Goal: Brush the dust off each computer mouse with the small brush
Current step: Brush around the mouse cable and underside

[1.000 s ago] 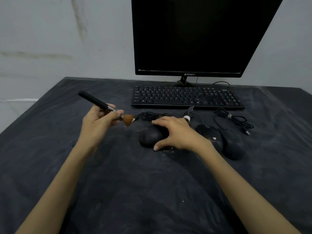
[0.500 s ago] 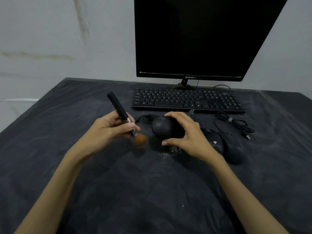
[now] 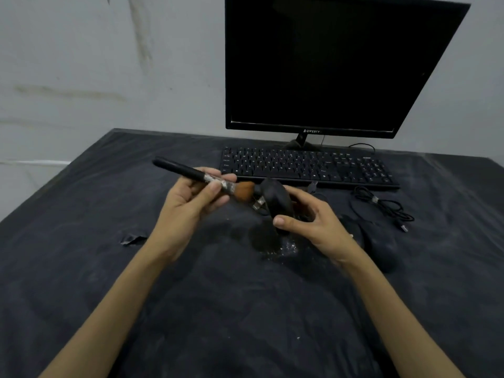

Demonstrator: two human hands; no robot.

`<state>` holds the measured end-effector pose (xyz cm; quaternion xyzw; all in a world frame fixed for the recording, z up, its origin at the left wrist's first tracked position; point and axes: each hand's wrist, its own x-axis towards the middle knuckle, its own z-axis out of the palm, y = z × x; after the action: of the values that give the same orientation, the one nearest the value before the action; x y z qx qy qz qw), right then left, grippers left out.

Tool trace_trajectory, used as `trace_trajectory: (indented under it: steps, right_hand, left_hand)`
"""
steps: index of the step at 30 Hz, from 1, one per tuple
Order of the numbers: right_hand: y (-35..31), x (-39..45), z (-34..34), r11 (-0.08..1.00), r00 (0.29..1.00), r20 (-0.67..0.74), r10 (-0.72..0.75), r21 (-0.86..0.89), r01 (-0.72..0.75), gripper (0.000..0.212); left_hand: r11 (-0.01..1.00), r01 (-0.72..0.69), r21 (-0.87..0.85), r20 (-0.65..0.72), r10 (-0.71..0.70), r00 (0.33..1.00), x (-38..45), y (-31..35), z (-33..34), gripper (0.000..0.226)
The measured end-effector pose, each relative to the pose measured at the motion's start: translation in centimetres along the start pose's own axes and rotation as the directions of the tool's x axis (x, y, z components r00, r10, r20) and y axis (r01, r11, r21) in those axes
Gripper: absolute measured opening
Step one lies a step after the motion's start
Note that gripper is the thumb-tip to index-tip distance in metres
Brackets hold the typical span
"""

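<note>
One mouse (image 3: 275, 203) was held up, fingers of right hand (image 3: 313, 222) curled round it. Brush (image 3: 207, 180) was pinched by left hand (image 3: 188, 200), bristles touching mouse. Soft, short strokes were best.

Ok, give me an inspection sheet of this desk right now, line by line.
Surface: dark cloth, white dust specks, small tear.
Job's things: brush bristles touch the lifted mouse; other mice lie to the right.
Clutter: nothing seen.
Hands: left hand grips the brush; right hand holds the mouse.
Cables: coiled cable by the keyboard.
Surroundings: dark monitor, grey wall.
</note>
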<state>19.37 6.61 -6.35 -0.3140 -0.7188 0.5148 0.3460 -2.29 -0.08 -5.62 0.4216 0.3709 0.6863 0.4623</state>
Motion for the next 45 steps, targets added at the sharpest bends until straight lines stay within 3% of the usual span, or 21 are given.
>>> trace_trajectory:
  steps: [3, 7, 9, 14, 19, 26, 30, 34, 36, 42, 45]
  right_hand:
    - [0.2, 0.1, 0.0, 1.0, 0.999, 0.03, 0.015, -0.007, -0.015, 0.052]
    - [0.0, 0.4, -0.1, 0.997, 1.0, -0.019, 0.022, 0.068, -0.021, 0.04]
    - [-0.1, 0.4, -0.3, 0.996, 0.999, -0.034, 0.032, 0.086, -0.029, 0.039]
    - [0.2, 0.3, 0.0, 0.996, 0.998, 0.001, 0.064, 0.061, -0.064, 0.04]
    - [-0.1, 0.5, -0.6, 0.984, 0.992, -0.09, 0.084, 0.167, -0.068, 0.035]
    - [0.0, 0.4, -1.0, 0.953, 0.964, -0.155, 0.215, 0.251, -0.172, 0.038]
    - [-0.1, 0.4, -0.1, 0.953, 0.963, -0.12, 0.241, 0.217, -0.212, 0.049]
    - [-0.9, 0.8, -0.4, 0.934, 0.941, -0.187, 0.281, 0.279, -0.223, 0.062]
    - [-1.1, 1.0, -1.0, 0.912, 0.916, -0.233, 0.326, 0.334, -0.24, 0.063]
    - [-0.7, 1.1, -0.4, 0.9, 0.873, -0.265, 0.41, 0.272, -0.34, 0.062]
    - [-0.7, 1.3, 0.3, 0.904, 0.869, -0.269, 0.416, 0.231, -0.361, 0.061]
  left_hand:
    - [0.995, -0.062, -0.077, -0.057, 0.058, 0.997, -0.4, -0.3, 0.9, 0.022]
    - [0.991, -0.024, 0.134, 0.207, -0.004, 0.978, -1.2, -0.1, 1.9, 0.02]
    - [0.981, -0.046, 0.188, 0.258, -0.004, 0.966, -1.3, 0.1, 1.8, 0.02]
    - [0.965, -0.209, 0.158, 0.137, 0.188, 0.972, -0.7, 0.3, 1.2, 0.018]
    - [0.959, -0.074, 0.272, 0.294, -0.009, 0.956, -1.0, -0.3, 1.0, 0.019]
    - [0.96, -0.179, 0.216, 0.09, 0.163, 0.983, -0.8, -0.8, 1.7, 0.018]
    - [0.952, -0.229, 0.201, 0.085, 0.216, 0.973, -1.2, -1.9, 3.1, 0.017]
    - [0.917, -0.137, 0.375, 0.347, -0.001, 0.938, -1.3, -2.4, 2.5, 0.016]
    - [0.872, -0.133, 0.472, 0.385, -0.068, 0.92, -1.3, -2.4, 2.0, 0.017]
    - [0.93, -0.265, 0.254, 0.174, 0.226, 0.958, -1.2, -1.9, 3.2, 0.016]
    - [0.875, -0.321, 0.361, 0.229, 0.251, 0.941, -1.2, -2.0, 3.4, 0.017]
